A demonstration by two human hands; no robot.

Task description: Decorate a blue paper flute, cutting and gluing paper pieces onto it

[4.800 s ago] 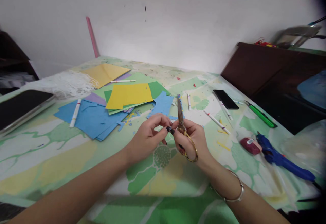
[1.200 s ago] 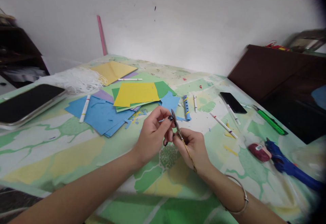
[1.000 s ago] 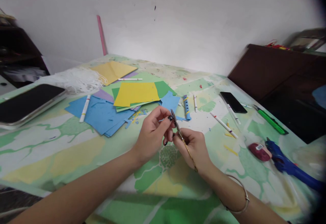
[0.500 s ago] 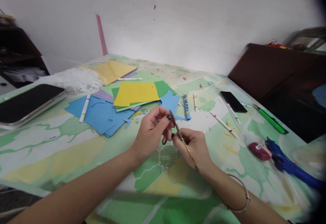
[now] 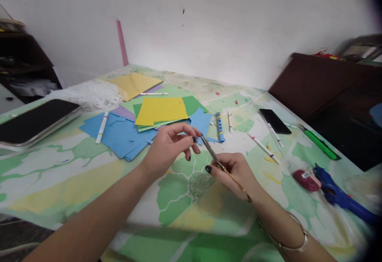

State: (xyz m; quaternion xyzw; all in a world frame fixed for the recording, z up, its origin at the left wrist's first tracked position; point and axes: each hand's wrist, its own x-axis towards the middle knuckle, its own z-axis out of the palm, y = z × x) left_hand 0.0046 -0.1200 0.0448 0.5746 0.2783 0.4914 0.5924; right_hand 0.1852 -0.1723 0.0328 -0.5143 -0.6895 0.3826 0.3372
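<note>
Your right hand (image 5: pixel 237 174) grips gold-handled scissors (image 5: pixel 219 163), tips beside your left hand (image 5: pixel 167 146); can't tell if its fingers pinch anything. 1 blue roll (image 5: pixel 220 127) beyond.

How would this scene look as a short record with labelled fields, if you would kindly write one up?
Right hand: holds gold-handled scissors
Left hand: fingers close by the scissors' tips; anything pinched is too small to tell
Rolled item: blue paper tube with yellow bands, beyond the hands
Sheets: yellow paper over green paper; blue paper with a white marker on it
Right side: black smartphone, green utility knife
Surface: floral tablecloth
</note>
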